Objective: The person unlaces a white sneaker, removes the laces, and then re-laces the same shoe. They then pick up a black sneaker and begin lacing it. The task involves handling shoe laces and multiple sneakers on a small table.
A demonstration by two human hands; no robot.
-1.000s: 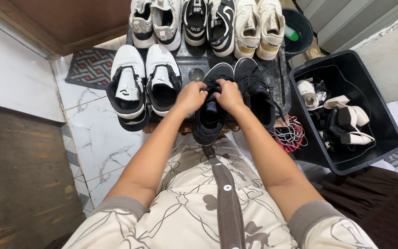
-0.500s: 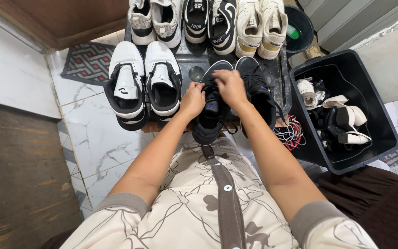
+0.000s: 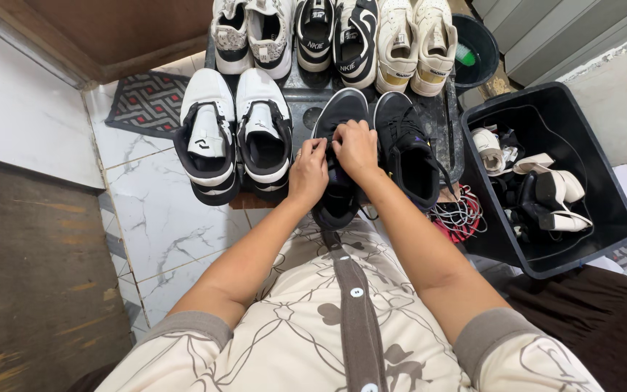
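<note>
Both hands on black shoe (image 3: 339, 156), front row, beside its mate (image 3: 406, 149). Left hand (image 3: 308, 173) and right hand (image 3: 356, 149) pinched on laces. Best kept even, tongue flat, shoe steadied against slipping.

Black sneaker (image 3: 340, 116) under both hands; white-and-black high-tops (image 3: 234, 131) beside it; black bin (image 3: 604, 181) — grey-veined white marble tiles (image 3: 161, 225)

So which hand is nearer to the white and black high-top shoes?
Left. The left hand rests on the black sneaker just beside the white and black high-top shoes; the right hand is farther away, on that sneaker's other side.
</note>
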